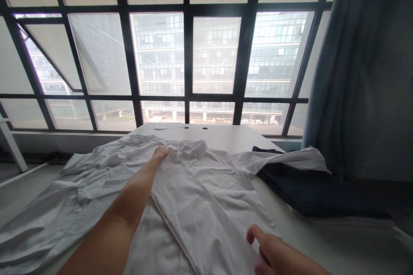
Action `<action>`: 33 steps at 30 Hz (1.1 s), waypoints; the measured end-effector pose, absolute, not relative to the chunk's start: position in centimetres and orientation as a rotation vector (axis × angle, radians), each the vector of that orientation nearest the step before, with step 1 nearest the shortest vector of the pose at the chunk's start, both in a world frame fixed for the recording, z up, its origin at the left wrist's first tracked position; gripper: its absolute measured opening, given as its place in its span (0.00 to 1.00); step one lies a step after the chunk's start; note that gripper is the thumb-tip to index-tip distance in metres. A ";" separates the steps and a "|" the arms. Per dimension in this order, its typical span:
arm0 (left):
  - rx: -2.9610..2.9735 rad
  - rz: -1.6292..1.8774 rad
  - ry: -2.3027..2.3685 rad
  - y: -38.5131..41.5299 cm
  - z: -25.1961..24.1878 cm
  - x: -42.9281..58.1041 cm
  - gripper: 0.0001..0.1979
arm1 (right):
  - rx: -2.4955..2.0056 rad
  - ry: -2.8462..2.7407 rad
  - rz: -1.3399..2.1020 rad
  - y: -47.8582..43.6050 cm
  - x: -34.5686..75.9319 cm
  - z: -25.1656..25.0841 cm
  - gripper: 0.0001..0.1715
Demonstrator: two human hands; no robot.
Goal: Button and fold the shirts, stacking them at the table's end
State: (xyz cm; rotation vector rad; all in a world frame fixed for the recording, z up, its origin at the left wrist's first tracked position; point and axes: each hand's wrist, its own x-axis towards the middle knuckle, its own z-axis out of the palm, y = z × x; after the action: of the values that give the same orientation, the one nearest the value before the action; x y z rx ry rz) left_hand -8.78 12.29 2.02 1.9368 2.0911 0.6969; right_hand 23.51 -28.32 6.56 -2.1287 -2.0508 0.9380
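Observation:
A white shirt [193, 197] lies spread over the table, its collar toward the far end and one sleeve stretched out to the right. My left hand [161, 151] reaches forward to the fabric near the collar and appears to pinch it, though its fingertips are partly hidden. Lower right, my right hand [272, 249] is over the shirt's right side near its front part. Its fingers are bent but apart, with nothing visible between them. More crumpled white cloth [106, 180] spreads to the left under my left forearm.
A folded dark navy garment [316, 189] lies on the table's right side, partly under the white sleeve. The white tabletop [226, 133] shows at the far end, with two dark round holes. Behind it stand framed windows [214, 56]. A blue-grey curtain [338, 86] hangs at right.

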 end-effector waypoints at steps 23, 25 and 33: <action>2.451 0.215 1.966 7.3 -3.4 -6.2 0.37 | -0.858 -2.778 0.519 -24.1 20.9 0.6 0.29; 2.432 0.190 1.936 7.8 -3.3 -6.6 0.39 | -0.824 -2.801 0.587 -24.0 21.4 0.2 0.29; 2.414 0.191 1.919 9.5 -3.0 -7.4 0.40 | -1.170 -2.607 0.780 -24.9 25.1 3.9 0.41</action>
State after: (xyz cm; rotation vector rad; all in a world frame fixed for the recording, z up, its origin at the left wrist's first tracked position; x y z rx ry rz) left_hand -7.42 9.48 -3.00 2.4141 1.9187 0.1913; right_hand 25.07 -24.87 3.95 -1.1699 -2.6074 0.7803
